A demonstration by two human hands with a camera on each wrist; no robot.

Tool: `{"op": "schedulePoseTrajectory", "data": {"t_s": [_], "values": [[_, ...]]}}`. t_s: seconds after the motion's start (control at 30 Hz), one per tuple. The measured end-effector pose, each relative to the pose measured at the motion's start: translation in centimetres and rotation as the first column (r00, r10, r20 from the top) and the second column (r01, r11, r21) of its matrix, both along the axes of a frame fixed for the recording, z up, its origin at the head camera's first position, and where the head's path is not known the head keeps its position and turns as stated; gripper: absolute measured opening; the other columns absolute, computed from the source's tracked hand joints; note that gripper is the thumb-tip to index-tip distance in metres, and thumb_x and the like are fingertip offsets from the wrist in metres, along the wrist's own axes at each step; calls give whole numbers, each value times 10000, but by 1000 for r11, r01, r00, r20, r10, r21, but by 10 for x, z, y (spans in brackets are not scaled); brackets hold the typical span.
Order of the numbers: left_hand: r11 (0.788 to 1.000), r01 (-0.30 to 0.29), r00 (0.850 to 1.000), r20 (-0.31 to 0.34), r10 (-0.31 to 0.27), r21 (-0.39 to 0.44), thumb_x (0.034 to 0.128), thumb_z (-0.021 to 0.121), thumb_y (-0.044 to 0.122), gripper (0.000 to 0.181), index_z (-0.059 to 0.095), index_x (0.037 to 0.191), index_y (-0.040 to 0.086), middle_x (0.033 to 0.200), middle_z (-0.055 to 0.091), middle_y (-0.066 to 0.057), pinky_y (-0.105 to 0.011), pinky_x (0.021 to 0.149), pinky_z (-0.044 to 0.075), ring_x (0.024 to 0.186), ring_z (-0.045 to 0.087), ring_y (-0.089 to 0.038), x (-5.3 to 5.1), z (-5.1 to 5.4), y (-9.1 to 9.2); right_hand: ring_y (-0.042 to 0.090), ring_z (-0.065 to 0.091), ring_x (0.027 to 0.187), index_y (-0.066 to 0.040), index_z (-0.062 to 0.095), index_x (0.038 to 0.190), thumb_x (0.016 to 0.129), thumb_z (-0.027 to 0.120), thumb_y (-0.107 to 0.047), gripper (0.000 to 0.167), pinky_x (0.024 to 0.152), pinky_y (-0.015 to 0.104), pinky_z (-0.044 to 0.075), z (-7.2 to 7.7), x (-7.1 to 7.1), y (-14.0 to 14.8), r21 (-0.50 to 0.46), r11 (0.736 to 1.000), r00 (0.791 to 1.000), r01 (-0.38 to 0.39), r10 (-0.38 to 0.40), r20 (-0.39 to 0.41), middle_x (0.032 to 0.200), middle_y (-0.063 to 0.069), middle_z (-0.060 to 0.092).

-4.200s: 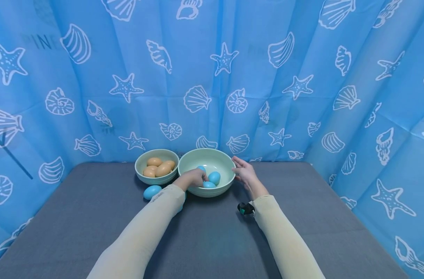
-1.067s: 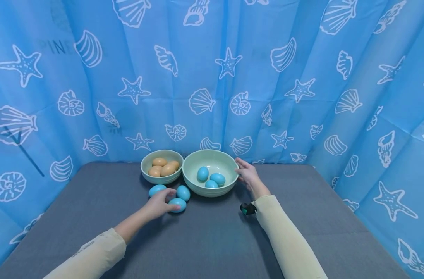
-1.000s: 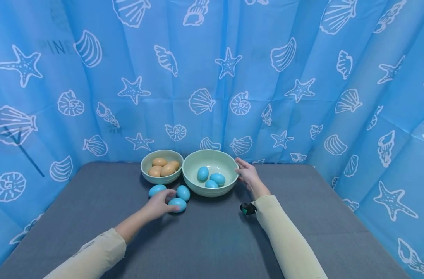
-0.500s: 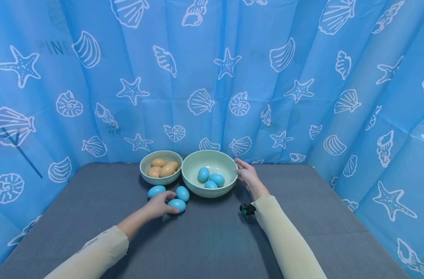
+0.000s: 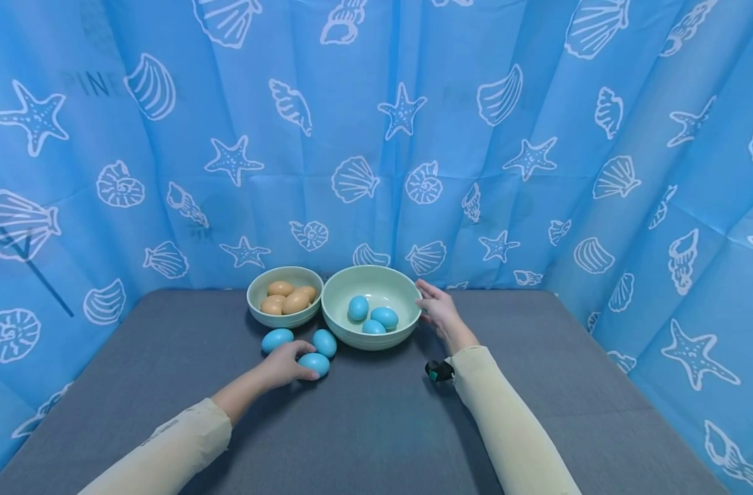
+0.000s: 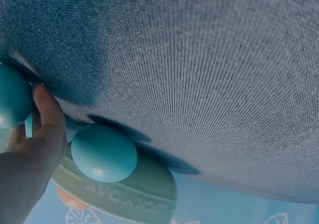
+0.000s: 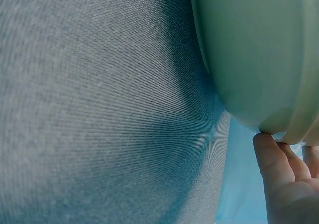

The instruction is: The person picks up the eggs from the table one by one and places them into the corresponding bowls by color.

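Observation:
My left hand (image 5: 285, 364) has its thumb and fingers around a blue egg (image 5: 316, 366) on the table; in the left wrist view that egg (image 6: 11, 97) is cut off by the left edge. Two more blue eggs lie close by: one (image 5: 324, 343) just beyond, another (image 5: 277, 339) behind the hand. The larger pale green bowl (image 5: 370, 276) contains three blue eggs (image 5: 359, 308). At its right side, my right hand (image 5: 441, 313) touches the rim and outer wall with fairly straight fingers. In the right wrist view, fingertips (image 7: 265, 140) meet the bowl wall (image 7: 249, 50).
A smaller pale green bowl (image 5: 285, 320) with several tan eggs (image 5: 296, 302) stands left of the larger one, their rims close together. Both are on a grey cloth-covered table (image 5: 376, 426), near its back edge. A blue shell-patterned curtain (image 5: 376, 137) hangs behind.
About four seconds ago my left hand was inside the larger bowl among its blue eggs; it has since moved left and nearer to an egg on the table. The right hand stays at the rim.

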State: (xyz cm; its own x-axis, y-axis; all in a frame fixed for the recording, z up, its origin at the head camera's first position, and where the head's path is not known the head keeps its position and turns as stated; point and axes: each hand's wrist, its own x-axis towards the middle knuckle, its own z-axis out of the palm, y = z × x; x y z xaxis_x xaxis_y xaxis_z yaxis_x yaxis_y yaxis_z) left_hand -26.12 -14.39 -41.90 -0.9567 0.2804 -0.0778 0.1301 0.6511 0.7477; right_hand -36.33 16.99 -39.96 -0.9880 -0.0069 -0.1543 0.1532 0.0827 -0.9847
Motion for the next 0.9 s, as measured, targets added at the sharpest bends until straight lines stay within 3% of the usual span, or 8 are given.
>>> {"op": "schedulePoseTrajectory", "data": {"t_s": [0.2,0.43,0.9], "values": [[1000,24,999,-29,-25,-12,807,810,193,522,603,1207,-72,1184,615,-202,-493,944,474,1119,552,-343,-1,-1,-2,239,285,1427,-123,321,1528,1018,436,-20,533,1089,449,382,0,0,0,-3,1000,1000,2,-2,0,1572,58,289],[1000,-17,1000,-14,17,-8,804,801,112,474,615,1205,-59,1190,625,-170,-507,974,456,1141,550,-326,0,0,1,238,278,1430,-125,312,1531,1020,436,-27,535,1093,448,378,2,1,1,4,1000,1000,-2,2,4,1575,55,280],[999,-44,999,-19,44,-8,802,808,131,413,642,1140,-41,1088,651,-102,-463,917,487,1012,577,-242,-1,-2,1,242,285,1427,-123,317,1529,1016,443,-23,537,1092,443,379,1,1,1,-2,1000,1000,-2,2,3,1571,57,287]]}}
